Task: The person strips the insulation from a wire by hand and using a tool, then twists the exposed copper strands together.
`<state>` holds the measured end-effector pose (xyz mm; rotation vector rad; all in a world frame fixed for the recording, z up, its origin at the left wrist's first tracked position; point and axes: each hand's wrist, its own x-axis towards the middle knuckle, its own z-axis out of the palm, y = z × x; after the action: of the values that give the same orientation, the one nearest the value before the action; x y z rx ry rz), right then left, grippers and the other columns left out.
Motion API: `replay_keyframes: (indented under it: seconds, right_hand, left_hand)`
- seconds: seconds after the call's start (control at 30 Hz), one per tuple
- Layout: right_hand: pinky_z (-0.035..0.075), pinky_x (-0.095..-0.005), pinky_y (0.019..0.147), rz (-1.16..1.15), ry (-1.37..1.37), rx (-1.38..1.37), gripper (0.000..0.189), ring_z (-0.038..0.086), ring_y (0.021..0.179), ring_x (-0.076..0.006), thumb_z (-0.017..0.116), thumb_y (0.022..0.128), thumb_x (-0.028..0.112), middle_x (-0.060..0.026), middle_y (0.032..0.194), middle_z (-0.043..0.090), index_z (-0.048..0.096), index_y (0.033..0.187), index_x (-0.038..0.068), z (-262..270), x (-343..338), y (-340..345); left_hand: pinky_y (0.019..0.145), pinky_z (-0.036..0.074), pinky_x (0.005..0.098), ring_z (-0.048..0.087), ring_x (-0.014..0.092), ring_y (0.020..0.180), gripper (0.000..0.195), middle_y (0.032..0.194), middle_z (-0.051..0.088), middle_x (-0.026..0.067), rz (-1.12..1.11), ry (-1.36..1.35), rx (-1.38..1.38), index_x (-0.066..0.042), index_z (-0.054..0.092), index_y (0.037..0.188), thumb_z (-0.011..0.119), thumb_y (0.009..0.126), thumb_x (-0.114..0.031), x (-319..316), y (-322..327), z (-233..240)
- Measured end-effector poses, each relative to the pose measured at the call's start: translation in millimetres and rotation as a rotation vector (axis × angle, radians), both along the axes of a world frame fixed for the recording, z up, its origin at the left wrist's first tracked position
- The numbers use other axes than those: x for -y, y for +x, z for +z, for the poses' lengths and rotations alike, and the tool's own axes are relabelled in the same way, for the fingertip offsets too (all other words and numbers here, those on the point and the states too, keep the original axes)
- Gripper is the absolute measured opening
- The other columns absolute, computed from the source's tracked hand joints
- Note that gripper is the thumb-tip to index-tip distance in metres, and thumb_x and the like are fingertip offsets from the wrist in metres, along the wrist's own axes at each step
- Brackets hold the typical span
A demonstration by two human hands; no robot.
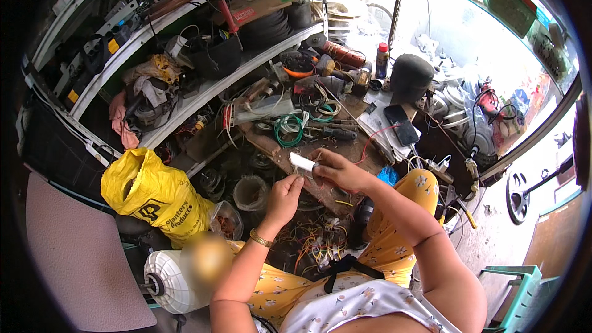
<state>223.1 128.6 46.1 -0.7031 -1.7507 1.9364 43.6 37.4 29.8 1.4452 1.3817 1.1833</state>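
Both my hands meet over the front edge of a cluttered wooden workbench. Between the fingers of my right hand (335,169) is a small white strip-like piece (302,162), its far end pointing left. My left hand (285,196) is just below it, thumb and forefinger pinched together close to the piece; whether something thin is between them cannot be told. Beyond the hands lie a screwdriver (340,133) with a dark handle and a coil of green wire (287,130). A black smartphone (401,125) rests on papers to the right, with a red wire across it.
Metal shelves (222,84) with tools and cables rise at the left. A yellow sack (171,208) stands left of my arm, beside a bag of copper-coloured scraps (225,225). Loose wires (319,245) litter the floor. An angle grinder (342,54) lies at the bench's back.
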Motion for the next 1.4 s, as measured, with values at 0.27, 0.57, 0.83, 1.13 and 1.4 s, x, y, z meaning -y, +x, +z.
replay_keyframes:
  seconds: [0.27,0.57,0.83,1.13,1.4]
  right_hand:
    - [0.037,-0.0189,0.051,0.040,0.072,0.013,0.016,0.048,0.064,-0.0041,0.051,0.095,0.011,-0.0001,0.078,0.055,0.043,0.107,0.004,8.2,8.2,-8.2]
    - [0.035,-0.0192,0.049,-0.009,-0.002,-0.037,0.012,0.046,0.061,-0.0038,0.054,0.093,0.012,0.0010,0.074,0.054,0.046,0.100,0.005,12.1,11.0,-5.4]
    - [0.033,-0.0201,0.048,0.033,-0.035,-0.079,0.012,0.044,0.057,-0.0045,0.057,0.092,0.015,0.0013,0.069,0.054,0.052,0.091,0.005,18.6,8.4,-3.2]
    - [0.044,-0.0230,0.053,-0.405,-0.108,0.350,0.034,0.055,0.065,-0.0098,0.057,0.092,0.022,-0.0013,0.075,0.056,0.050,0.122,0.007,66.5,-18.6,29.1]
    - [0.036,-0.0187,0.050,0.075,-0.018,-0.106,0.019,0.048,0.063,-0.0051,0.053,0.094,0.016,0.0007,0.078,0.056,0.045,0.108,0.006,28.6,24.0,-8.9]
  left_hand:
    - [0.056,0.044,0.0349,0.062,0.033,0.067,0.023,0.072,0.062,0.0175,0.056,0.098,-0.194,-0.002,0.063,0.091,0.050,0.093,-0.021,6.2,8.2,16.8]
    - [0.050,0.044,0.0382,0.061,0.036,0.064,0.017,0.067,0.059,0.0174,0.093,0.156,-0.494,-0.006,0.066,0.094,0.056,0.089,-0.020,8.1,8.6,29.1]
    - [0.050,0.043,0.0336,0.060,0.028,0.057,0.017,0.065,0.060,0.0150,0.059,0.128,-0.401,-0.005,0.066,0.095,0.058,0.088,-0.018,13.4,3.1,20.7]
    - [0.048,0.020,0.0195,0.025,0.000,0.052,0.030,0.057,0.030,-0.0103,-0.130,-0.084,0.188,-0.006,0.058,0.085,0.046,0.098,-0.029,29.1,-3.8,12.9]
    - [0.046,0.020,0.0199,0.026,0.001,0.050,0.031,0.056,0.033,-0.0097,-0.127,-0.059,0.265,-0.006,0.058,0.085,0.046,0.098,-0.032,22.4,2.3,13.4]
